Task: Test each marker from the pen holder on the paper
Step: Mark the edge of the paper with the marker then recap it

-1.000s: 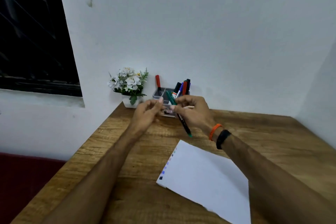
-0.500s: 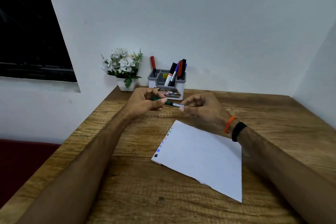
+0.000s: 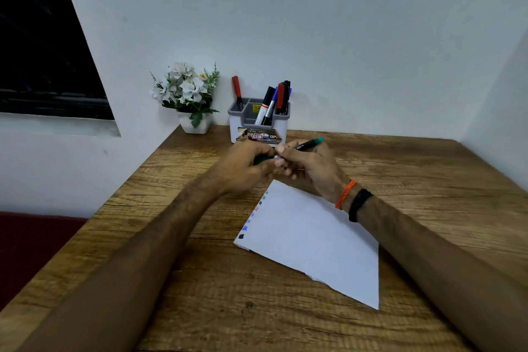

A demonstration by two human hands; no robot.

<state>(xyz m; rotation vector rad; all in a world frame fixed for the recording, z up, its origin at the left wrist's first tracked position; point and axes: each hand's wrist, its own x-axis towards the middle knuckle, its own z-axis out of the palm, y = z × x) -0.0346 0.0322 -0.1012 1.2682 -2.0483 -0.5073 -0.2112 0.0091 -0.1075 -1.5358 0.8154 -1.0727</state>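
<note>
A green marker (image 3: 310,144) lies in my right hand (image 3: 310,170), its teal rear end pointing up and to the right. My left hand (image 3: 243,167) is closed on the marker's green cap (image 3: 259,161). The two hands touch just above the far corner of the white paper (image 3: 317,240). The marker's tip is hidden between the fingers. Small colour marks run along the paper's left edge. Behind the hands stands the grey and white pen holder (image 3: 281,126), with a red marker (image 3: 236,90) in its left slot and several markers (image 3: 274,101) on its right side.
A white pot of artificial flowers (image 3: 188,94) stands left of the holder against the wall. The wooden table (image 3: 428,180) ends at the wall behind and at an edge on the left. A dark window is at the upper left.
The hands have come down from in front of the holder to the paper's far corner. The green marker has turned, so its rear end now points up and right from my right hand.
</note>
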